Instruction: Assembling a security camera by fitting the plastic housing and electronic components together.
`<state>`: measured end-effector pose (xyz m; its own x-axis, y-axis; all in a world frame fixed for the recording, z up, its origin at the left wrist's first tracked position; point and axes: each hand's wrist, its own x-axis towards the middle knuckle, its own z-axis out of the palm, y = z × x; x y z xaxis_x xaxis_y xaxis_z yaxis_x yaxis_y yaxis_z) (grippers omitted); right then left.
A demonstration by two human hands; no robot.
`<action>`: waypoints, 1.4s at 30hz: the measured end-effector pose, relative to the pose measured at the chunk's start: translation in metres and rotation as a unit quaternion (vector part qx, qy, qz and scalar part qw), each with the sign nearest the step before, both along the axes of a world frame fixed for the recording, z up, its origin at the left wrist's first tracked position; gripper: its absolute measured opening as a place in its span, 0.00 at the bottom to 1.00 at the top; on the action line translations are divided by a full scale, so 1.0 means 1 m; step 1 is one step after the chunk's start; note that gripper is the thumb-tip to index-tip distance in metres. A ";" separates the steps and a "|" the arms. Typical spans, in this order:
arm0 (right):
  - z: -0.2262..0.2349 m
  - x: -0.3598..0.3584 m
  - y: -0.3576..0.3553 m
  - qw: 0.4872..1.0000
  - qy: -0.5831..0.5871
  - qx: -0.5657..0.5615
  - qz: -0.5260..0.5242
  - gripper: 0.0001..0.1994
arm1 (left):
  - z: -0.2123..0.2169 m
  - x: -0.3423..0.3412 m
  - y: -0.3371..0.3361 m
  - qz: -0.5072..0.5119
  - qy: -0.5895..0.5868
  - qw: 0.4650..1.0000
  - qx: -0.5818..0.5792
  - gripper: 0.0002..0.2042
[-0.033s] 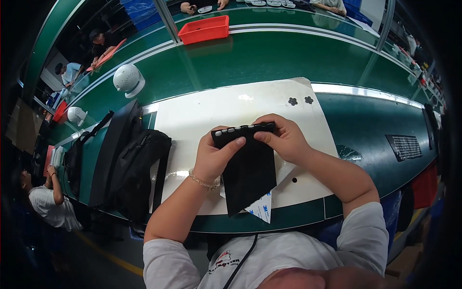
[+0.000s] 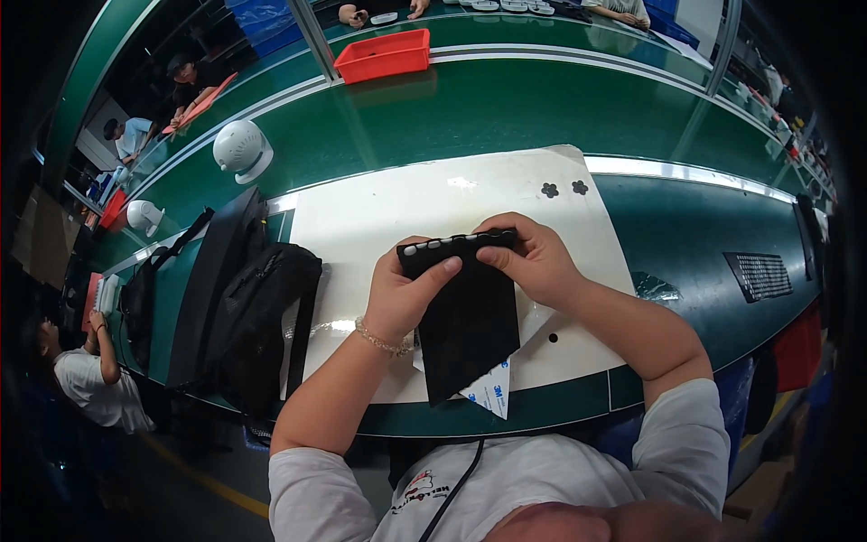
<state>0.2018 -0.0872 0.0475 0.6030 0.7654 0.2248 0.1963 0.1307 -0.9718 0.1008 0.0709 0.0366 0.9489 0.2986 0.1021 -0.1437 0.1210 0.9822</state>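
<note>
Both hands grip a black flexible sheet (image 2: 470, 316) over a white board (image 2: 343, 226). Its upper edge is bent over, showing a row of small whitish round spots. My left hand (image 2: 400, 294) pinches the bent edge at its left part, thumb on the near side. At the right part, my right hand (image 2: 535, 262) holds the same edge, thumb also in front. The sheet hangs toward me, with a jagged lower right edge. From beneath it pokes a corner of white backing paper (image 2: 492, 395) with blue print. My fingers behind the edge are mostly hidden.
Left of the board lies a black bag (image 2: 262, 316). Two black flower-shaped pieces (image 2: 550, 191) sit at its far right. A dark dotted sheet (image 2: 759, 275) lies farther right. Beyond are a white rounded device (image 2: 241, 149), a red bin (image 2: 384, 56) and other people at work.
</note>
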 end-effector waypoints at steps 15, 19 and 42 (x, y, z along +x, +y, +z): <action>-0.004 0.007 0.003 0.994 0.102 -0.019 0.013 0.14 | 0.002 0.002 -0.001 0.000 -0.003 0.999 -0.037 0.12; -0.008 0.008 0.005 0.995 0.103 0.005 0.017 0.11 | 0.001 0.003 0.002 -0.013 0.001 0.999 -0.038 0.12; -0.006 0.005 0.003 0.999 0.018 -0.035 -0.018 0.09 | -0.001 0.003 -0.001 0.016 0.008 1.000 -0.007 0.10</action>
